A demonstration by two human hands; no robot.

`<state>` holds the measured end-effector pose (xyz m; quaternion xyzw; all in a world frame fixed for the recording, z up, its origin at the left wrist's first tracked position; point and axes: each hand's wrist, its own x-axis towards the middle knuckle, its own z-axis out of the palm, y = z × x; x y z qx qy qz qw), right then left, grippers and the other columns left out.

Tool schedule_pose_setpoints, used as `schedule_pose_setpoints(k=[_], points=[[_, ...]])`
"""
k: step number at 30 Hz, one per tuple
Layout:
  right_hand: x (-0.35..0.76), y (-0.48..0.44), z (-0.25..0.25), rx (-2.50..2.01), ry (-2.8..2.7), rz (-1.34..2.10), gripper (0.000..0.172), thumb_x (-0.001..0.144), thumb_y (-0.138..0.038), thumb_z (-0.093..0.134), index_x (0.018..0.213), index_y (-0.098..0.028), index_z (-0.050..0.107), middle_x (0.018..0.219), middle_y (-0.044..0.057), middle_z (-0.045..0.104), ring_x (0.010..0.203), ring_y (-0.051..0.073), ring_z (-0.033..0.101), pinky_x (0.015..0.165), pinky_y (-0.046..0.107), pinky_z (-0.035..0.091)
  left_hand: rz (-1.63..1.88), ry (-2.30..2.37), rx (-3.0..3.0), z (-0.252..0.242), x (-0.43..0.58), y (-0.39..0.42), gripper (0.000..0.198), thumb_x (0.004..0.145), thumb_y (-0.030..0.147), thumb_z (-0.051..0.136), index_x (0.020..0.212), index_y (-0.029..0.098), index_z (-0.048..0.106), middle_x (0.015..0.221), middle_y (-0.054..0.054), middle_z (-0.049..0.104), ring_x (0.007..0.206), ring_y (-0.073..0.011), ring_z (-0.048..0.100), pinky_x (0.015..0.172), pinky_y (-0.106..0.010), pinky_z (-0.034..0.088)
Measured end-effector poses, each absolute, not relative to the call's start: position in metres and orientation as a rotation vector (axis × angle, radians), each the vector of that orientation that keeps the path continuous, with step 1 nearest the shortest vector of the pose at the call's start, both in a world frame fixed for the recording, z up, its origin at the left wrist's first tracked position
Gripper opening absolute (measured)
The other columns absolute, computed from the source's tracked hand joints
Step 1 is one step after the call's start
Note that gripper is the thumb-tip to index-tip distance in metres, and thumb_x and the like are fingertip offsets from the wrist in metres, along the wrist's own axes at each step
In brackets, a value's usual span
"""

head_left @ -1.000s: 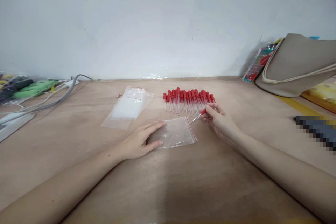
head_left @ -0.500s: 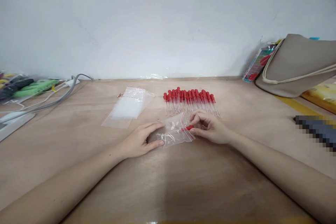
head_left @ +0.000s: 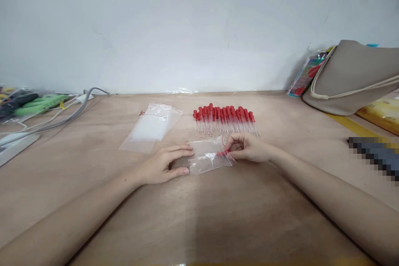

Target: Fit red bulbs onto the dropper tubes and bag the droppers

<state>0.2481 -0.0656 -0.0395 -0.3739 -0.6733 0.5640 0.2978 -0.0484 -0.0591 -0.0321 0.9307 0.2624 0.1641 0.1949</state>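
Note:
A clear zip-lock bag [head_left: 204, 160] with a red line along its mouth lies on the table, its mouth to the right. Spread out at its left end is my left hand [head_left: 163, 164], thumb and fingers apart beside the edge. At the mouth, my right hand [head_left: 246, 147] is closed in a pinch on a dropper, whose red bulb [head_left: 222, 153] shows inside the bag opening. Its glass tube is hard to make out through the plastic. Just behind the bag, several red-bulbed glass droppers [head_left: 224, 116] lie side by side in a row, bulbs toward the wall.
A stack of flat zip-lock bags [head_left: 149, 126] lies left of the droppers. Cables [head_left: 73, 112] and a green item [head_left: 42, 104] are at far left. A grey-beige bag [head_left: 352, 79], a colourful package [head_left: 305, 77] and a blurred-out dark object [head_left: 374, 156] stand or lie at right.
My left hand has shifted slightly left, to the bag's end. The bag looks flatter and straighter. My right hand has moved slightly, still pinching at the mouth.

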Motion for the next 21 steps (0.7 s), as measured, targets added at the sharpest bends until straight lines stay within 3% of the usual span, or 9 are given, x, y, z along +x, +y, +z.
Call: schedule_pose_setpoints(k=[5,9,15,19,21], points=[[0.239,-0.073,-0.035,-0.992,-2.004,1.168,0.014,0.071,-0.031,0.064,0.071,-0.017,0.067,0.059,-0.002,0.058,0.051,0.007,0.05,0.047,0.019,0.039,0.472,0.736,2.597,-0.033,-0.046,-0.06,0.046,0.082,0.034,0.057,0.125,0.022,0.048,0.131,-0.009,0.047,0.121,-0.0228,0.044,0.104,-0.042,0.035],[0.248,-0.062,-0.032,-1.06,-2.039,1.104,0.016,0.075,-0.032,0.058,0.077,-0.02,0.069,0.065,-0.001,0.063,0.057,0.01,0.053,0.052,0.022,0.042,0.47,0.749,2.612,-0.033,-0.045,-0.061,0.046,0.082,0.034,0.056,0.126,0.023,0.047,0.131,-0.009,0.048,0.121,-0.0228,0.044,0.104,-0.043,0.034],[0.249,-0.007,-0.012,-1.486,-1.85,0.343,0.015,0.071,-0.032,0.059,0.069,-0.021,0.068,0.067,0.002,0.064,0.063,0.016,0.056,0.061,0.03,0.043,0.443,0.696,2.642,-0.033,-0.044,-0.058,0.041,0.084,0.033,0.054,0.124,0.025,0.05,0.134,-0.008,0.045,0.124,-0.0228,0.041,0.105,-0.045,0.032],[0.222,0.034,0.0,-1.754,-1.844,0.001,0.03,0.077,-0.043,0.052,0.091,-0.023,0.069,0.09,0.007,0.067,0.083,0.023,0.059,0.07,0.035,0.043,0.466,0.644,2.66,-0.031,-0.043,-0.059,0.041,0.084,0.032,0.054,0.124,0.024,0.051,0.132,-0.01,0.047,0.123,-0.0232,0.043,0.104,-0.045,0.032],[0.207,0.05,0.001,-1.845,-1.843,-0.029,0.036,0.075,-0.048,0.053,0.09,-0.02,0.069,0.1,0.011,0.064,0.089,0.026,0.058,0.072,0.037,0.043,0.466,0.629,2.663,-0.031,-0.044,-0.059,0.041,0.084,0.031,0.054,0.123,0.024,0.051,0.131,-0.01,0.047,0.123,-0.0233,0.043,0.104,-0.045,0.032]])
